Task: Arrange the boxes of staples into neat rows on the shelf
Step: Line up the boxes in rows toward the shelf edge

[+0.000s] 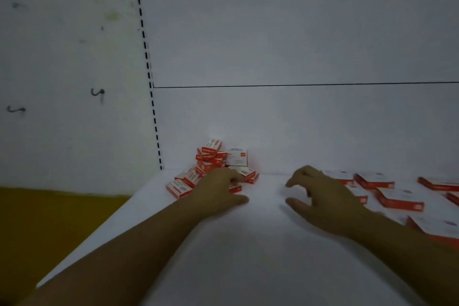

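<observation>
Boxes of staples [215,159], small and red-and-white, lay heaped in a loose pile at the shelf's [248,256] back left corner, some tilted on others, one box [179,189] lying flat just off the pile toward the left edge. The left hand [219,189] rested on the pile's near side, thumb stretched along the shelf, fingers bent down over a box. Whether they pinched it could not be told, since the hand hid them. The right hand [325,196] hovered well apart from the pile, toward the shelf's middle, its fingers loosely curled, thumb spread away, holding nothing. Behind and right of that hand, larger flat red-and-white boxes [398,199] lay scattered toward the right edge. A white back panel [298,119] rose behind, with a slotted upright [149,69] at its left.
</observation>
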`<state>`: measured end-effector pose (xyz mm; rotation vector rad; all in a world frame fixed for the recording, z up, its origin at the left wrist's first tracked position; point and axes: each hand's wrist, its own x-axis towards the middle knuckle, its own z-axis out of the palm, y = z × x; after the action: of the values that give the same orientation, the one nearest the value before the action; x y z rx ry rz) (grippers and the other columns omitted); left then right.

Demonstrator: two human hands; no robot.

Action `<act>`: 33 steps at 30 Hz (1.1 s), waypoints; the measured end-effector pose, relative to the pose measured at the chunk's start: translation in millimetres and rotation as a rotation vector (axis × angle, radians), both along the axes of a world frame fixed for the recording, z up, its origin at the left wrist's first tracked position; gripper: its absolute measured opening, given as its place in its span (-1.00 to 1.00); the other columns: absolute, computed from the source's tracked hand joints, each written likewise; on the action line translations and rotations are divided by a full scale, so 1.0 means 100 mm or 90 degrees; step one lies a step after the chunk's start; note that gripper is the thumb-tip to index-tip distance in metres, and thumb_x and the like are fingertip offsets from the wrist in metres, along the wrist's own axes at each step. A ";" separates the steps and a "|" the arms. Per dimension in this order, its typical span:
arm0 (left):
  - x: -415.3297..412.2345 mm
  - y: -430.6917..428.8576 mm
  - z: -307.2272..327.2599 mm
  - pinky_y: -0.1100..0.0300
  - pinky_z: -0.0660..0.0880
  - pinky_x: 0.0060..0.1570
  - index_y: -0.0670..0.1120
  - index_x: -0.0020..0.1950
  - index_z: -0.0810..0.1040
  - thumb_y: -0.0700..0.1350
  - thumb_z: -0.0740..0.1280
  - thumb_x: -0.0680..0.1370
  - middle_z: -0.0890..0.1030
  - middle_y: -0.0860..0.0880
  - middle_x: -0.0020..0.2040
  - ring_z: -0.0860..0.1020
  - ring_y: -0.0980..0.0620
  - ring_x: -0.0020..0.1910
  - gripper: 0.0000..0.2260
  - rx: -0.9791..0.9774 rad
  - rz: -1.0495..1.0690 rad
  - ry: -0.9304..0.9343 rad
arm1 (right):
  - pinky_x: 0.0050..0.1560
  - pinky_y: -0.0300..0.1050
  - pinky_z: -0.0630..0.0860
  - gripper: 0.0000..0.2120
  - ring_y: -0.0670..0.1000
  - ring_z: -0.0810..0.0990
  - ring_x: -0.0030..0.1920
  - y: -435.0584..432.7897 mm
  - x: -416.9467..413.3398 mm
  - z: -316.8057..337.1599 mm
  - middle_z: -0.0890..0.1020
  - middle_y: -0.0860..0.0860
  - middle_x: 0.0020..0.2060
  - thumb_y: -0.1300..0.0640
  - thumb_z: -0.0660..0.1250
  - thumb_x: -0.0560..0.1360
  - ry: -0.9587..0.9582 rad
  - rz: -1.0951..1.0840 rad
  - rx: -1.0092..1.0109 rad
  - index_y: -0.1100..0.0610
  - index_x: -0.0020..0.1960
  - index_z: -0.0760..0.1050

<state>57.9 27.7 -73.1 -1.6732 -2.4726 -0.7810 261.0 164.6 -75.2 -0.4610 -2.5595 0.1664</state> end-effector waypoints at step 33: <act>-0.21 -0.41 0.21 0.39 0.34 -0.23 0.10 0.08 0.58 0.06 0.53 0.27 0.50 0.21 -0.10 0.48 0.20 -0.16 -0.60 0.061 -0.065 0.174 | -0.14 -0.40 0.46 -0.55 -0.14 0.50 -0.11 0.02 -0.05 0.11 0.54 -0.03 0.09 0.08 0.48 0.36 0.069 -0.001 -0.024 0.07 0.22 0.49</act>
<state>37.0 -13.7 -52.0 -1.7517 -2.1492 -0.6216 255.9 166.4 -64.0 -0.4561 -2.4532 0.2331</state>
